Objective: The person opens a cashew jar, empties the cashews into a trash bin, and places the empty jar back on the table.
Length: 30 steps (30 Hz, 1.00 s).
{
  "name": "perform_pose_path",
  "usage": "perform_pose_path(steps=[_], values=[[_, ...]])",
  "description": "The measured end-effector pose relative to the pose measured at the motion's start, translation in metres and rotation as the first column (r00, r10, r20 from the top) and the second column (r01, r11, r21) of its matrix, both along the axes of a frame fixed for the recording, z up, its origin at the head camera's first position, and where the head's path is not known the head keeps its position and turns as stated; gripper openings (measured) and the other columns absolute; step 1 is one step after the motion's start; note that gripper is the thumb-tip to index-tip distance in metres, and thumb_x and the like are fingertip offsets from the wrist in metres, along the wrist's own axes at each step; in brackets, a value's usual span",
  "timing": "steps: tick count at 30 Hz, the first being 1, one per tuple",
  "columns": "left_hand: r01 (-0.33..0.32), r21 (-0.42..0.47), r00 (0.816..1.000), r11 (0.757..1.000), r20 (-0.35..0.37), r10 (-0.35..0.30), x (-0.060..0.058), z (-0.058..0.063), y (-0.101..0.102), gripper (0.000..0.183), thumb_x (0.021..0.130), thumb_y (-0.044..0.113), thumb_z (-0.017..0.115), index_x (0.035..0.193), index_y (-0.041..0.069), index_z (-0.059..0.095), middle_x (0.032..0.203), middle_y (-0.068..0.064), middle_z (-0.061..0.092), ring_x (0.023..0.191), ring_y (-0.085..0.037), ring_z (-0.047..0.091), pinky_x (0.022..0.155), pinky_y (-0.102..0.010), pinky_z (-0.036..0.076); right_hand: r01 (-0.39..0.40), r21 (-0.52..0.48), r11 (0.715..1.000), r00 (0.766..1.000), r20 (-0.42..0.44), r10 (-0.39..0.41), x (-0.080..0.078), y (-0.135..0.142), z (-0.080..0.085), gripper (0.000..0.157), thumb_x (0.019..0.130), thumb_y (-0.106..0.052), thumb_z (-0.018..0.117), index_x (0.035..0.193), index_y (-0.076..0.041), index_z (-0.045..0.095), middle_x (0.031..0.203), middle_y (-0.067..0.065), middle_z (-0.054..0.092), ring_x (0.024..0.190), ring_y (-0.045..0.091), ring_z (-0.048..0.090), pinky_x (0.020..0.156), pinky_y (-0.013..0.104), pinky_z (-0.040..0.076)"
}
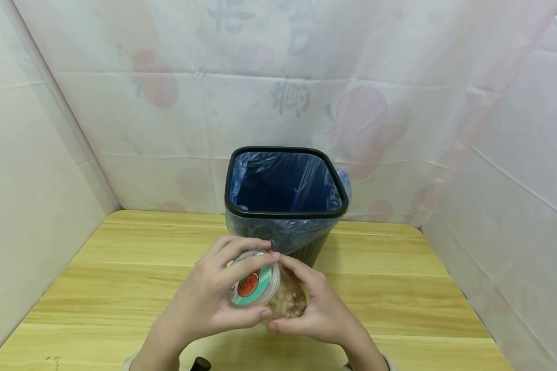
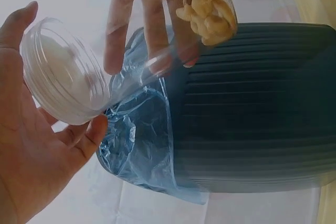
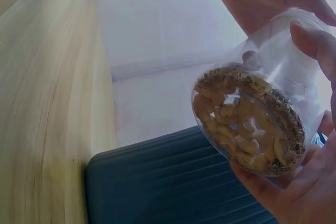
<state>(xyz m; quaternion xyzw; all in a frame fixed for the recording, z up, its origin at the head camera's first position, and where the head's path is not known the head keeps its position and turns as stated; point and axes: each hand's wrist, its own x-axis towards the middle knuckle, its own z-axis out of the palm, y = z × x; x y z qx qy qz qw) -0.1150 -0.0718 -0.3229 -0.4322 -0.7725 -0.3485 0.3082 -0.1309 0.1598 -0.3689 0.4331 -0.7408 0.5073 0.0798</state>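
A clear plastic jar lies tilted between the two hands, in front of the bin. Cashew nuts and darker bits are gathered at its bottom. My right hand grips the jar's body, fingers and thumb curled round it. With fingers and thumb spread round the rim, my left hand holds the clear lid. A green label with a red fruit face shows on the lid's top in the head view. The lid is at the jar's mouth; whether they touch cannot be told.
A dark ribbed bin with a black rim stands behind the hands, lined with a blue translucent bag. Below is a wooden table. Pale printed cloth hangs around it. A small black object shows at the front edge.
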Motion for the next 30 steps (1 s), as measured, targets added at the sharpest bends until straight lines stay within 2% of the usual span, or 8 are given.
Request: perform_pose_path(steps=[6, 10, 16, 25, 30], values=[[0.129, 0.016, 0.992, 0.992, -0.001, -0.129, -0.0009, -0.0001, -0.0011, 0.054, 0.091, 0.051, 0.068, 0.133, 0.018, 0.063, 0.136, -0.005, 0.058, 0.121, -0.023, 0.051, 0.083, -0.031, 0.055, -0.092, -0.013, 0.996, 0.995, 0.023, 0.093, -0.0021, 0.0043, -0.0001, 0.090, 0.077, -0.031, 0.088, 0.150, -0.008, 0.040, 0.138, 0.007, 0.058, 0.117, 0.022, 0.062, 0.095, 0.035, 0.054], [0.149, 0.023, 0.989, 0.989, -0.019, -0.148, -0.0013, 0.0002, -0.0004, 0.053, 0.091, 0.048, 0.069, 0.133, 0.017, 0.063, 0.135, -0.006, 0.058, 0.121, -0.023, 0.052, 0.083, -0.028, 0.055, -0.123, -0.019, 0.992, 0.992, 0.037, 0.124, -0.0029, 0.0051, 0.0001, 0.089, 0.079, -0.031, 0.087, 0.150, -0.007, 0.039, 0.139, 0.008, 0.058, 0.118, 0.023, 0.061, 0.096, 0.037, 0.053], [0.128, 0.025, 0.991, 0.991, -0.037, -0.127, -0.0022, 0.0007, 0.0003, 0.052, 0.091, 0.048, 0.068, 0.132, 0.016, 0.064, 0.133, -0.007, 0.059, 0.118, -0.023, 0.053, 0.083, -0.027, 0.054, -0.105, -0.020, 0.994, 0.994, 0.009, 0.105, -0.0041, 0.0037, 0.0004, 0.089, 0.078, -0.034, 0.087, 0.149, -0.007, 0.040, 0.137, 0.008, 0.059, 0.116, 0.022, 0.062, 0.094, 0.035, 0.054], [0.032, 0.032, 0.998, 0.999, -0.059, -0.030, -0.0032, 0.0018, 0.0023, 0.049, 0.091, 0.048, 0.067, 0.129, 0.017, 0.066, 0.129, -0.006, 0.061, 0.114, -0.022, 0.053, 0.080, -0.027, 0.053, -0.021, -0.032, 0.999, 1.000, -0.009, 0.021, -0.0007, -0.0016, 0.0005, 0.095, 0.071, -0.020, 0.092, 0.151, -0.008, 0.040, 0.142, 0.008, 0.056, 0.119, 0.022, 0.061, 0.098, 0.031, 0.051], [-0.006, 0.043, 0.999, 0.999, -0.039, 0.008, -0.0016, 0.0020, 0.0030, 0.050, 0.090, 0.050, 0.068, 0.129, 0.018, 0.066, 0.128, -0.005, 0.062, 0.112, -0.021, 0.053, 0.080, -0.031, 0.053, 0.026, -0.024, 0.999, 0.999, -0.023, -0.026, 0.0025, -0.0031, 0.0008, 0.097, 0.071, -0.020, 0.092, 0.151, -0.009, 0.040, 0.143, 0.007, 0.055, 0.121, 0.021, 0.060, 0.097, 0.031, 0.052]])
